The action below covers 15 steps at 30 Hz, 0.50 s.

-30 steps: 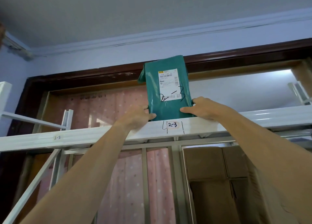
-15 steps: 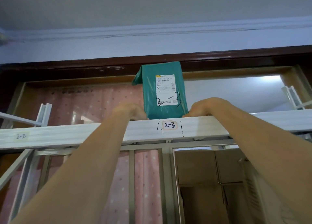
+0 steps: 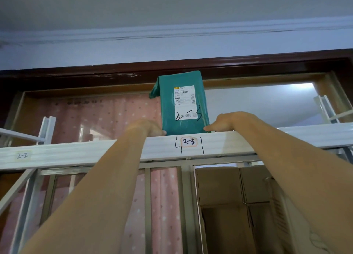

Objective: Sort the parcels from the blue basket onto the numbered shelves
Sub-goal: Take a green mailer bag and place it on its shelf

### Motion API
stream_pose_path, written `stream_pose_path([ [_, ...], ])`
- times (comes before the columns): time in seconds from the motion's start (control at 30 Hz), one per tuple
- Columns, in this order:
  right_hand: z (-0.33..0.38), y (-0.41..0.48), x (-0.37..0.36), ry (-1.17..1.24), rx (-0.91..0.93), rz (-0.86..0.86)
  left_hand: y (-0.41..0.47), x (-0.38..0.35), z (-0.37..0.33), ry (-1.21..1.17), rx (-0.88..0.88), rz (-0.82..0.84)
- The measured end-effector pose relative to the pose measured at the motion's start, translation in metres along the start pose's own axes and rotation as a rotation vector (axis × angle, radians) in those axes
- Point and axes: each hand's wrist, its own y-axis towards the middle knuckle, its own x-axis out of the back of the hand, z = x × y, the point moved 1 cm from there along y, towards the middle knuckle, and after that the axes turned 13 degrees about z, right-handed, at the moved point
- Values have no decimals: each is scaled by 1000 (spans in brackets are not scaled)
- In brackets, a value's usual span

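Now the green parcel (image 3: 183,104), marked 2-3, is stood upright on the top shelf (image 3: 95,150) above the 2-3 label (image 3: 188,142), lower than a second ago. Its bottom corners are pinched by left hand (image 3: 148,127) and right hand (image 3: 223,122); release seems near.

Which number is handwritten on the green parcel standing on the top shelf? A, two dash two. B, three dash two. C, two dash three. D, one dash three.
C: the green parcel has "2-3" written in black marker across its white label, and it stands directly above the shelf tag that also reads 2-3, with the left hand and right hand at its lower corners.
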Motion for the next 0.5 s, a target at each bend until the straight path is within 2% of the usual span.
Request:
stream_pose_path([
  [0.13, 2, -5, 2, 77, 143, -250, -2, 1, 8, -149, -34, -69],
  [0.27, 2, -29, 1, 177, 248, -526, -16, -1, 7, -253, -143, -177],
  [0.43, -7, -66, -13, 476, 409, -586, -54, -13, 1, -208, -181, -240],
  [0.5, -10, -86, -26, 627, 495, -627, -71, -16, -3, -199, -173, -313],
])
